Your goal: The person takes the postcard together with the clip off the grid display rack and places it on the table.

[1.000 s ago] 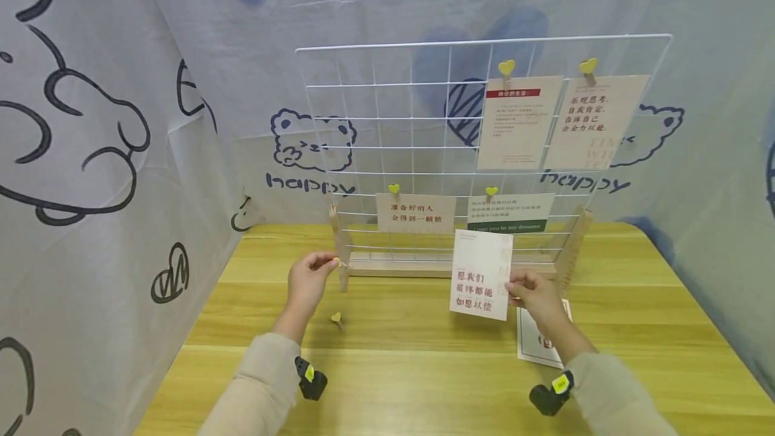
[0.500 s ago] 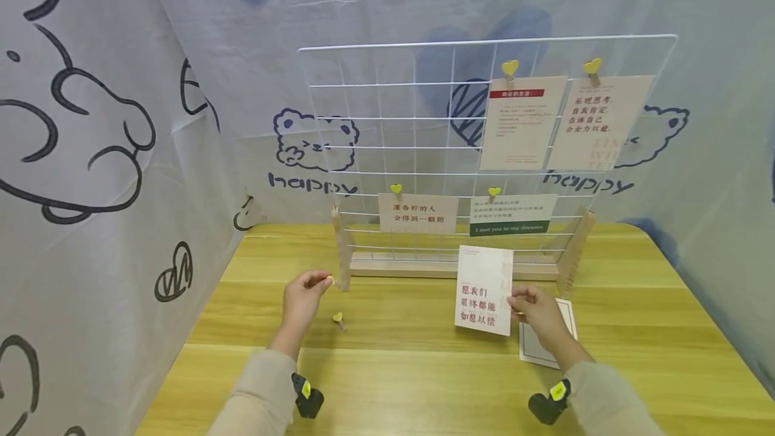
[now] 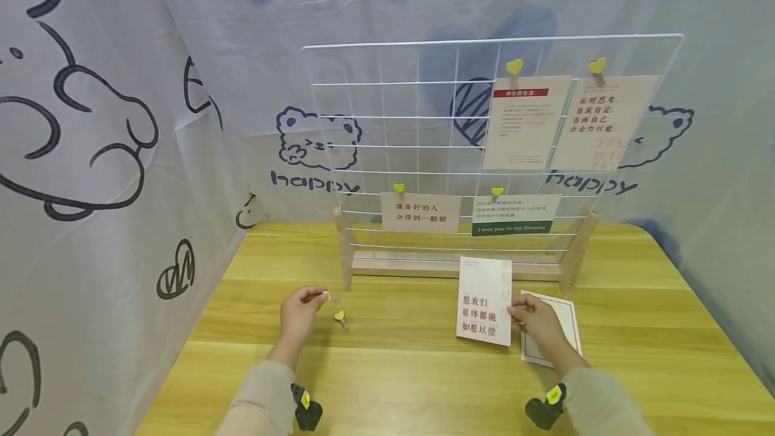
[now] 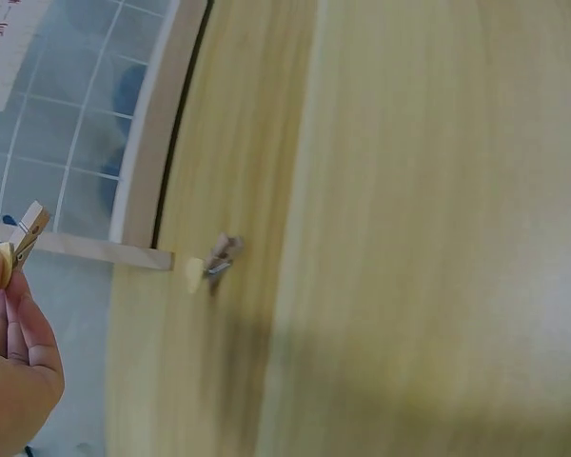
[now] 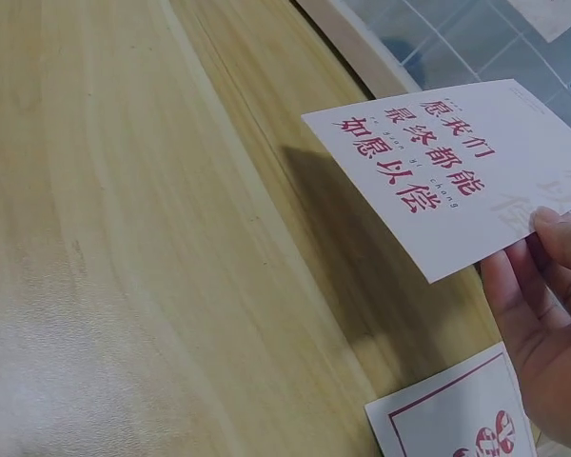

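My left hand (image 3: 298, 315) pinches a small wooden clothespin (image 4: 29, 233) with a yellow heart on it, between thumb and fingers. A second heart clothespin (image 3: 341, 318) lies on the table just right of that hand. My right hand (image 3: 539, 321) holds a white card (image 3: 484, 298) with red Chinese characters by its right edge, thumb on the printed face and fingers behind. In the right wrist view the card casts a shadow on the table beneath it. Another card (image 5: 457, 409), with a red border line, lies on the table, partly covered by the right hand.
A white wire grid (image 3: 418, 120) in a wooden stand (image 3: 418, 266) rises at the back of the table (image 3: 399, 382). Two tall cards (image 3: 527, 126) hang at its upper right and two wide cards (image 3: 420, 214) lower down, all clipped by heart clothespins. A printed cloth (image 3: 242, 79) hangs behind.
Both hands have moved down and nearer, away from the grid. The left carries its clothespin toward the one on the table; the right has lowered its card below the wide cards.
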`<state>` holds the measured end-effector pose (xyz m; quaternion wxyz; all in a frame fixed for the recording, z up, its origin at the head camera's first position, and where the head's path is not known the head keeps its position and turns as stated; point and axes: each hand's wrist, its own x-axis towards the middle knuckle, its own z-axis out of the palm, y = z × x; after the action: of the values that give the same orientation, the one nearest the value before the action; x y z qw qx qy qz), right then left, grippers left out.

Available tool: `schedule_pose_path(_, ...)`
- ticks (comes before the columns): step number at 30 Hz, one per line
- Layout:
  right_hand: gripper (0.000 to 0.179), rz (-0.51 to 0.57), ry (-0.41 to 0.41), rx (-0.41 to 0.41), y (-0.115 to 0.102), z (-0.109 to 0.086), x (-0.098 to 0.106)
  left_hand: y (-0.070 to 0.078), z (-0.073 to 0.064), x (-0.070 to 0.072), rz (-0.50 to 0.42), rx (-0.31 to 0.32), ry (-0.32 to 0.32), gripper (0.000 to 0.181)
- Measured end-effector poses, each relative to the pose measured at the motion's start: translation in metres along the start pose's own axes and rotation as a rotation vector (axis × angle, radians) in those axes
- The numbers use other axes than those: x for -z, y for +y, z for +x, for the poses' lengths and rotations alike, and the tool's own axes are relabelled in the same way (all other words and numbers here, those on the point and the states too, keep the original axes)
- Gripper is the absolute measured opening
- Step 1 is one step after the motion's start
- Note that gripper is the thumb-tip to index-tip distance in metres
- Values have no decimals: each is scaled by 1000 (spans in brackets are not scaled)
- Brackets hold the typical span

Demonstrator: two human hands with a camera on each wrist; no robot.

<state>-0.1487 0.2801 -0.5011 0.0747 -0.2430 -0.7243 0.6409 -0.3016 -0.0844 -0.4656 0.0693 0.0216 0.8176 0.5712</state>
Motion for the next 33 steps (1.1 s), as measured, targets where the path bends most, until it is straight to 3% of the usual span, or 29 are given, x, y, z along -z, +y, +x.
schedule_pose_path(6, 15, 35, 4, 12, 20, 7, 0, -11, -6, 0, 36, 17, 1, 20)
schedule_pose_path(11, 18, 47, 17, 9, 53, 25, 3, -19, -8, -2, 70, 26, 7, 21)
schedule_pose_path(13, 20, 53, 30, -21, 55, 27, 2, -23, -9, -2, 67, 25, 11, 20)
schedule_pose_path(20, 30, 12, -5, -40, 19, 4, -3, -35, -11, -3, 65, 37, 27, 18)
schedule_pose_path(26, 36, -51, -17, -34, 13, 6, -2, -40, -14, -3, 110, 18, 27, 16)
schedule_pose_path(33, 40, -83, -38, -40, 11, 9, -1, -47, -16, -3, 121, 49, -8, 17)
